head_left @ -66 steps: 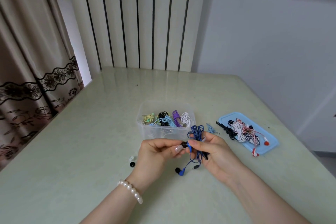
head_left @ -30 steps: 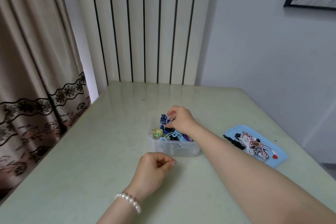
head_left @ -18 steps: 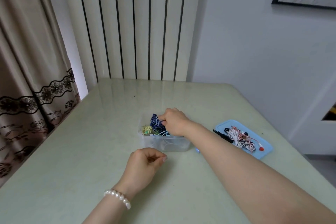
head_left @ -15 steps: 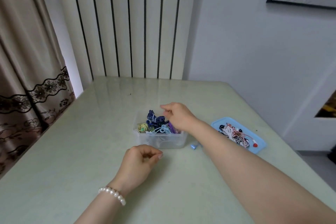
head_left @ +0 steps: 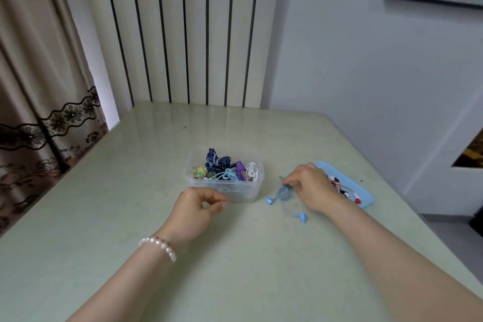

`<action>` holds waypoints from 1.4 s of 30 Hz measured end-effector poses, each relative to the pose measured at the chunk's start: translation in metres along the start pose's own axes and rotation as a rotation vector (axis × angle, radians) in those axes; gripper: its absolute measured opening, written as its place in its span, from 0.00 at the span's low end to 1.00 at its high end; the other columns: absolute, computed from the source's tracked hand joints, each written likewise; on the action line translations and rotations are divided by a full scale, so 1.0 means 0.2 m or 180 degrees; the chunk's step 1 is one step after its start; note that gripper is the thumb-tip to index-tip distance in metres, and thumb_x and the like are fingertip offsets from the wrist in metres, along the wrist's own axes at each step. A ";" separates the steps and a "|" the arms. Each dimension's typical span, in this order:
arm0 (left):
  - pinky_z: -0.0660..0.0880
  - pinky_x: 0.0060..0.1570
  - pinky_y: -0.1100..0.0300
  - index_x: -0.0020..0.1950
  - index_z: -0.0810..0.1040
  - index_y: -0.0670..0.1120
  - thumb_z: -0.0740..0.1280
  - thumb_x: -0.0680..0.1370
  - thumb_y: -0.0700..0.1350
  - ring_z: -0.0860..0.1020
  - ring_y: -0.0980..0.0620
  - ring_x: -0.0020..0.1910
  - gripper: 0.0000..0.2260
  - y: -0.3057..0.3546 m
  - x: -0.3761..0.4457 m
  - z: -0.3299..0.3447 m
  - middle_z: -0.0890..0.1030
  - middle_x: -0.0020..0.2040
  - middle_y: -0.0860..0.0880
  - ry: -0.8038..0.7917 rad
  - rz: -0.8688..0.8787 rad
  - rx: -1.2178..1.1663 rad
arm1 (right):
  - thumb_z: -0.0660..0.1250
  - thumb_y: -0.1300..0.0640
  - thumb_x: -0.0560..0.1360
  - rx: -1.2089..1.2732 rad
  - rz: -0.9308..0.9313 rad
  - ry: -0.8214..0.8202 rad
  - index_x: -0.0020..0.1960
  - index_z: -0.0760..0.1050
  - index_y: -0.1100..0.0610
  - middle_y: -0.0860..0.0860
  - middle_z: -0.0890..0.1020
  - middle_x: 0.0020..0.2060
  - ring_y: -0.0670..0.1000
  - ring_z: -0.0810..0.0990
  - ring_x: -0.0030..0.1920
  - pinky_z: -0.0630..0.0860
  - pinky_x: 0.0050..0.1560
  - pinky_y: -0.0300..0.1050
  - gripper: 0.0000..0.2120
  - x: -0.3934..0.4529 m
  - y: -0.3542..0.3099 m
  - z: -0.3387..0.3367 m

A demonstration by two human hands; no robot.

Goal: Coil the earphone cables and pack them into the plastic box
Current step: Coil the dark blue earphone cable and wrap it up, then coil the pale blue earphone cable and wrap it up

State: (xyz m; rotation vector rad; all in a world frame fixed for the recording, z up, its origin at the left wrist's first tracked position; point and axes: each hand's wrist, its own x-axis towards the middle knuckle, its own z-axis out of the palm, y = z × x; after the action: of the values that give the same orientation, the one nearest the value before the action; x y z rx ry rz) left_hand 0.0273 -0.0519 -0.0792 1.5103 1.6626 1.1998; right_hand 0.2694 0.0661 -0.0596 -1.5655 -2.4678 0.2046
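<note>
Reaching across the table [head_left: 130, 217], the right hand [head_left: 312, 187] pinches a light blue earphone cable [head_left: 283, 192] that lies loosely bunched just beside the clear plastic box [head_left: 243, 195], between it and the blue tray [head_left: 366, 197]. Two blue earbuds [head_left: 270, 200] sprawl out from the bunch on the tabletop, one nearer the box, the other nearer the person. The left hand [head_left: 196, 210] rests in front of the box with its fingers loosely curled, thumb near forefinger, holding nothing that I can make out.

Inside the box sit several coiled sets already: dark blue [head_left: 217, 161], yellow-green, pale blue, purple and white. More tangled cables, white, black and red, wait on the tray, partly hidden behind the right hand.

From where I stand, the risk is the trailing buds. If the cable is lifted by that single pinch, the loose ends could drag, snag on the box rim or swing free, and the bunch may fall apart before it is wound. The box also looks light, so a tug against it might shift it.
</note>
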 end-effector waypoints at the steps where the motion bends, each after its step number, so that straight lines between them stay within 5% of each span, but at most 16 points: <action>1: 0.74 0.32 0.68 0.33 0.81 0.55 0.72 0.71 0.39 0.76 0.59 0.30 0.11 0.01 0.01 -0.02 0.83 0.34 0.55 0.0055 -0.0056 -0.0133 | 0.62 0.67 0.72 -0.0083 -0.0216 -0.0013 0.54 0.80 0.51 0.50 0.78 0.53 0.54 0.71 0.56 0.66 0.57 0.45 0.18 0.00 -0.02 0.02; 6: 0.73 0.36 0.73 0.33 0.82 0.50 0.72 0.70 0.36 0.77 0.60 0.31 0.10 0.02 0.03 -0.13 0.82 0.29 0.57 0.0341 -0.0152 -0.0613 | 0.64 0.69 0.68 0.0402 -0.0190 0.0016 0.42 0.82 0.54 0.50 0.77 0.42 0.54 0.76 0.49 0.72 0.51 0.43 0.14 -0.04 -0.11 0.05; 12: 0.74 0.34 0.72 0.34 0.82 0.47 0.72 0.70 0.35 0.77 0.61 0.31 0.08 -0.02 0.06 -0.19 0.82 0.30 0.55 0.0145 -0.0330 -0.0505 | 0.74 0.62 0.67 0.1183 0.0352 0.0013 0.42 0.81 0.56 0.48 0.77 0.35 0.49 0.77 0.39 0.72 0.44 0.37 0.05 -0.15 -0.09 0.03; 16: 0.72 0.33 0.72 0.34 0.82 0.48 0.72 0.70 0.36 0.76 0.61 0.28 0.08 -0.05 0.05 -0.17 0.81 0.29 0.55 0.0164 -0.0375 -0.0434 | 0.75 0.57 0.67 0.0857 0.0113 0.0533 0.49 0.82 0.60 0.53 0.76 0.42 0.53 0.74 0.48 0.68 0.49 0.41 0.12 -0.13 -0.13 0.18; 24: 0.74 0.39 0.57 0.31 0.82 0.55 0.72 0.71 0.39 0.76 0.50 0.35 0.13 -0.15 0.02 -0.26 0.83 0.33 0.49 0.0352 -0.0502 -0.0118 | 0.74 0.58 0.67 0.0262 0.0253 0.0941 0.39 0.83 0.60 0.60 0.79 0.39 0.61 0.74 0.47 0.71 0.49 0.50 0.05 -0.08 -0.19 0.29; 28: 0.70 0.36 0.66 0.32 0.82 0.53 0.75 0.68 0.38 0.72 0.60 0.30 0.11 -0.14 0.02 -0.26 0.79 0.32 0.56 0.0120 -0.0326 0.0160 | 0.75 0.62 0.65 0.0354 0.0024 0.1269 0.36 0.82 0.60 0.57 0.80 0.36 0.61 0.75 0.42 0.72 0.47 0.51 0.02 -0.10 -0.19 0.27; 31: 0.68 0.41 0.69 0.40 0.84 0.49 0.75 0.67 0.40 0.71 0.59 0.37 0.05 -0.12 0.01 -0.19 0.73 0.38 0.58 -0.0146 -0.0017 0.0732 | 0.75 0.64 0.63 0.0677 -0.0187 0.1404 0.33 0.80 0.58 0.53 0.80 0.32 0.59 0.76 0.40 0.73 0.46 0.50 0.05 -0.14 -0.22 0.23; 37: 0.74 0.45 0.53 0.48 0.84 0.45 0.75 0.67 0.41 0.73 0.49 0.43 0.10 -0.12 0.03 -0.14 0.69 0.44 0.53 -0.0506 0.0047 0.1096 | 0.72 0.64 0.67 0.2218 0.0182 0.0660 0.31 0.76 0.50 0.48 0.80 0.30 0.45 0.75 0.32 0.71 0.39 0.38 0.11 -0.19 -0.33 0.19; 42: 0.65 0.47 0.71 0.44 0.85 0.49 0.75 0.67 0.43 0.68 0.54 0.49 0.07 -0.14 0.02 -0.15 0.68 0.40 0.60 -0.0526 0.0323 0.1387 | 0.70 0.61 0.70 0.2354 0.0038 0.0430 0.34 0.79 0.44 0.50 0.81 0.34 0.49 0.78 0.36 0.74 0.43 0.44 0.12 -0.23 -0.37 0.19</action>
State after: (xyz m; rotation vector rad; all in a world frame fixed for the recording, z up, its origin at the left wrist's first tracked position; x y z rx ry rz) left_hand -0.0121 -0.0533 -0.0908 1.9172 1.8292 0.7622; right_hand 0.2143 -0.0067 -0.0852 -1.2085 -1.9316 0.8636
